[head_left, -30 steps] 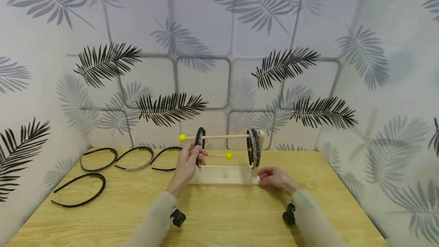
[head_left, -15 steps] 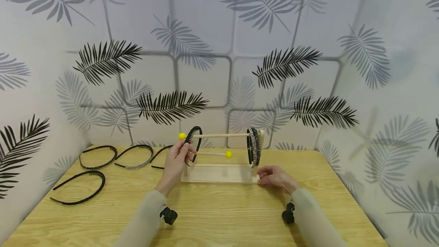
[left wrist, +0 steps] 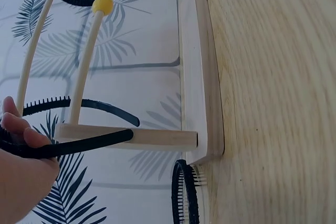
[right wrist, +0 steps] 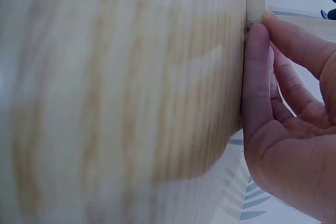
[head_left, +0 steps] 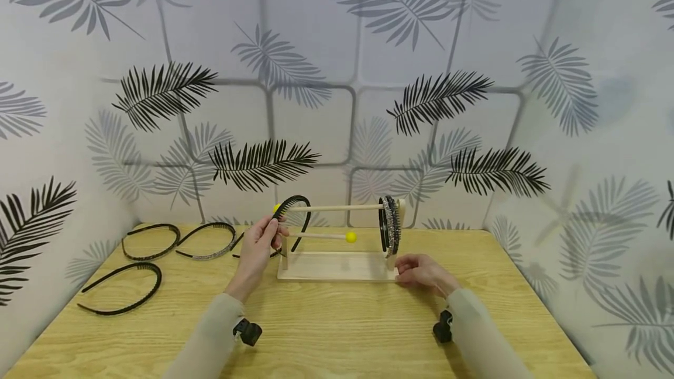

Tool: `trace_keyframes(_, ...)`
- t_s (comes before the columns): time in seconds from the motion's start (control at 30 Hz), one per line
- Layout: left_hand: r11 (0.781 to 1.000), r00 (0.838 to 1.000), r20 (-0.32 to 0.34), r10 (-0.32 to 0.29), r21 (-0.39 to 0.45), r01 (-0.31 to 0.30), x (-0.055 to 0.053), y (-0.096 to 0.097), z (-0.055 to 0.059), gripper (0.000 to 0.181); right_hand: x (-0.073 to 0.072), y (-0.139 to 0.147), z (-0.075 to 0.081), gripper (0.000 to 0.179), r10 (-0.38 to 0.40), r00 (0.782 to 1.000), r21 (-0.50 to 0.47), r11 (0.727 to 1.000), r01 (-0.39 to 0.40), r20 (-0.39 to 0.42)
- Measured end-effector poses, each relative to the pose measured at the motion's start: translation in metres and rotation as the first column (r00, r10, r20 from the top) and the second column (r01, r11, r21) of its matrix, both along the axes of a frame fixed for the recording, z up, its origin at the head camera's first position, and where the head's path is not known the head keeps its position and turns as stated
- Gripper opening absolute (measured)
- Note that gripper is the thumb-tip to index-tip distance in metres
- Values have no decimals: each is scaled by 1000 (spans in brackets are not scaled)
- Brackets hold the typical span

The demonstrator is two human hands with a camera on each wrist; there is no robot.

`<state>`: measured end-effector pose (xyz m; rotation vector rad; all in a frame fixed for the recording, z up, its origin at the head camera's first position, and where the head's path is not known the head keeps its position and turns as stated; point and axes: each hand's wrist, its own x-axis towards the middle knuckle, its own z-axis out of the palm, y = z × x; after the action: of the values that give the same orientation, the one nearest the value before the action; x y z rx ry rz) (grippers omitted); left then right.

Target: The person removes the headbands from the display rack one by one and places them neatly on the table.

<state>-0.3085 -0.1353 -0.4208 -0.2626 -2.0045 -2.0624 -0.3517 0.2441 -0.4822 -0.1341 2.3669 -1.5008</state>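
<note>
My left hand (head_left: pixel 255 256) pinches a black toothed headband (head_left: pixel 286 204) at the left end of a wooden headband rack (head_left: pixel 337 268). The band's arch overlaps the upper rod (head_left: pixel 342 207) beside its yellow end ball (head_left: pixel 276 207), which is partly hidden. Seen from the left wrist, thumb and fingers grip the headband (left wrist: pixel 86 145) along one side, and its two tips point toward the rack's post (left wrist: pixel 168 137). My right hand (head_left: pixel 423 274) holds the right end of the rack's base, thumb and index fingertips at its corner. Several dark and glittery headbands (head_left: pixel 391 227) hang by the right post.
On the table's left lie a single black headband (head_left: pixel 152 285) and, behind it, a row with a dark headband (head_left: pixel 176 244), a glittery one (head_left: pixel 231 244) and a partly hidden one (head_left: pixel 237 255). A lower rod ends in a yellow ball (head_left: pixel 350 237). Patterned walls (head_left: pixel 337 121) enclose the table.
My left hand has moved left along the upper rod with the headband, which has turned from edge-on to show its arch. The rack's left end is uncovered. My right hand stays put.
</note>
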Motion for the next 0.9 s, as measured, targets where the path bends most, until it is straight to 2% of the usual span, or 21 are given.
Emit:
trace_keyframes(0.13, 1000, 1000, 2, -1, 23, 1, 0, -5, 1, 32, -1, 1, -1, 38, 3, 1000, 4, 1000, -3, -12)
trace_keyframes(0.37, 999, 999, -35, 0, 39, 1, 4, -9, 3, 36, -2, 2, -2, 35, -15, 1000, 14, 1000, 15, -3)
trace_keyframes(0.6, 998, 999, -52, 2, 65, 1, 2, -9, -1, 37, -1, 2, -2, 37, -5, 1000, -5, 1000, 5, 2)
trace_keyframes(0.9, 999, 998, -48, 37, 38, -35, 0, -11, -6, 35, 0, 2, -1, 42, 11, 1000, -24, 1000, -12, -9)
